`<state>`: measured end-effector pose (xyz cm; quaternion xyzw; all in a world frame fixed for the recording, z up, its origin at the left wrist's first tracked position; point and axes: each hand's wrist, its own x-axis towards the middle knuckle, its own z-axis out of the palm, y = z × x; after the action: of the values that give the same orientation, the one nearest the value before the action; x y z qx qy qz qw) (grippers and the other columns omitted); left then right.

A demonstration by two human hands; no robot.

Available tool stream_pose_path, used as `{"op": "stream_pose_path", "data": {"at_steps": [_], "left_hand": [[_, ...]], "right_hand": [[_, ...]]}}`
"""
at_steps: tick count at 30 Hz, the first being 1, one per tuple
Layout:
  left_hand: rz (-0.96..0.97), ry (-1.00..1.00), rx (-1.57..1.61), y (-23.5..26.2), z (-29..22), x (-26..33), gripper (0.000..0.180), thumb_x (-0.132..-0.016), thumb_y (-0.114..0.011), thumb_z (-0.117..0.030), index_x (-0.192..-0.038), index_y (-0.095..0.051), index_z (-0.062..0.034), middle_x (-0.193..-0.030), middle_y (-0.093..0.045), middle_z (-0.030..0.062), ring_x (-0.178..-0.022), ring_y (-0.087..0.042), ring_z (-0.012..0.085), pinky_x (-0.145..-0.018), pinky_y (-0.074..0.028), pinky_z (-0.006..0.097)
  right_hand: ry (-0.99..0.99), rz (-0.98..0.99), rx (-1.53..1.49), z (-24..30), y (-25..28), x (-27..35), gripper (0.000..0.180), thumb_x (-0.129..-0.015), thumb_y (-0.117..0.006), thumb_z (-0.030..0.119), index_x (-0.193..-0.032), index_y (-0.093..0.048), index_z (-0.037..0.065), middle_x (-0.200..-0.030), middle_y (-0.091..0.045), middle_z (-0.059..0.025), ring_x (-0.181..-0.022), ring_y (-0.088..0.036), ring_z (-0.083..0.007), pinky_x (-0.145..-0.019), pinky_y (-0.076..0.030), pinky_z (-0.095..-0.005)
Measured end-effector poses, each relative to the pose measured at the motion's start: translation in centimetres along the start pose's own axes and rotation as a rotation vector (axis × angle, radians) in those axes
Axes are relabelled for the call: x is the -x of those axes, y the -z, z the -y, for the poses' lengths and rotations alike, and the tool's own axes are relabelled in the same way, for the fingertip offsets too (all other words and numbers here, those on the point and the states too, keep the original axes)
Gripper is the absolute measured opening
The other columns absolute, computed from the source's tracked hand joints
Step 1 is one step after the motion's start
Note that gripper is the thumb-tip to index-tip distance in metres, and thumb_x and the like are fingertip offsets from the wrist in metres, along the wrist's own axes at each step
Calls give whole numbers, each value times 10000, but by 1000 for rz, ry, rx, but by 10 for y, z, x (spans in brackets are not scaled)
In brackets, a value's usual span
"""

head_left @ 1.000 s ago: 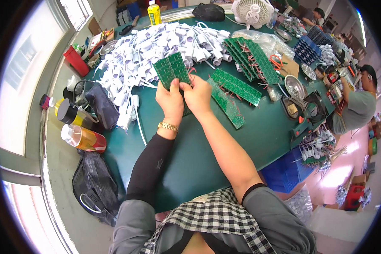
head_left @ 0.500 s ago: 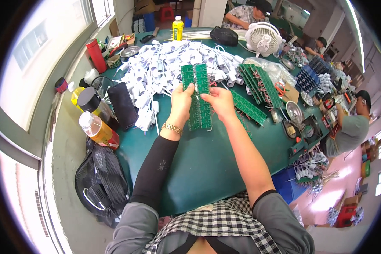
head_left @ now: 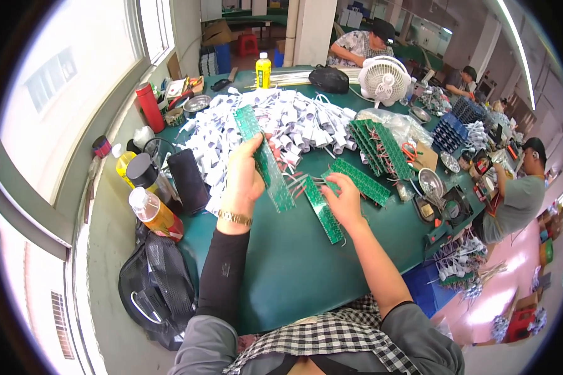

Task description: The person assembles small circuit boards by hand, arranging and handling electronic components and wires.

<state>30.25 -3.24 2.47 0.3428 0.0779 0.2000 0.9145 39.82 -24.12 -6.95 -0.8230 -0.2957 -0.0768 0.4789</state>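
My left hand [head_left: 243,178] grips a long green circuit board strip [head_left: 264,157] and holds it raised and tilted over the green table [head_left: 294,269]. My right hand [head_left: 343,201] rests on a second green circuit board strip [head_left: 323,210] lying flat on the table, fingers pressing on its upper end. Thin red and white wires [head_left: 303,181] trail between the two boards. A gold watch sits on my left wrist.
A heap of white wired parts [head_left: 294,122] fills the far table. More green boards [head_left: 375,147] lie at right, beside a fan [head_left: 383,80], bottles [head_left: 153,212], a black pouch [head_left: 187,181] and a black bag [head_left: 156,287]. Other people work at the back and right.
The two boards held together in both hands have been separated. My left hand lifted one board up; my right hand moved down to the other on the table.
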Motion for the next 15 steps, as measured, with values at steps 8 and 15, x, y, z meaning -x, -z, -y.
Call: {"op": "stream_pose_path", "data": {"at_steps": [8, 15], "left_hand": [[246, 21, -153, -45, 22, 45, 291, -957, -403, -237, -1047, -530, 10, -867, -590, 98, -723, -583, 181, -637, -493, 326], [213, 82, -215, -48, 49, 41, 291, -950, -451, -250, -1062, -535, 5, -889, -601, 71, -693, -594, 155, -592, -504, 277]], "right_hand": [[-211, 288, -1274, 126, 41, -33, 383, -831, -655, 187, -1139, -519, 4, -994, -576, -65, -805, -583, -119, -641, -472, -224], [-159, 183, -1073, 102, 44, -46, 136, -852, -619, 111, -933, -623, 1, -714, -564, 20, -537, -443, -16, -420, -321, -164]]}}
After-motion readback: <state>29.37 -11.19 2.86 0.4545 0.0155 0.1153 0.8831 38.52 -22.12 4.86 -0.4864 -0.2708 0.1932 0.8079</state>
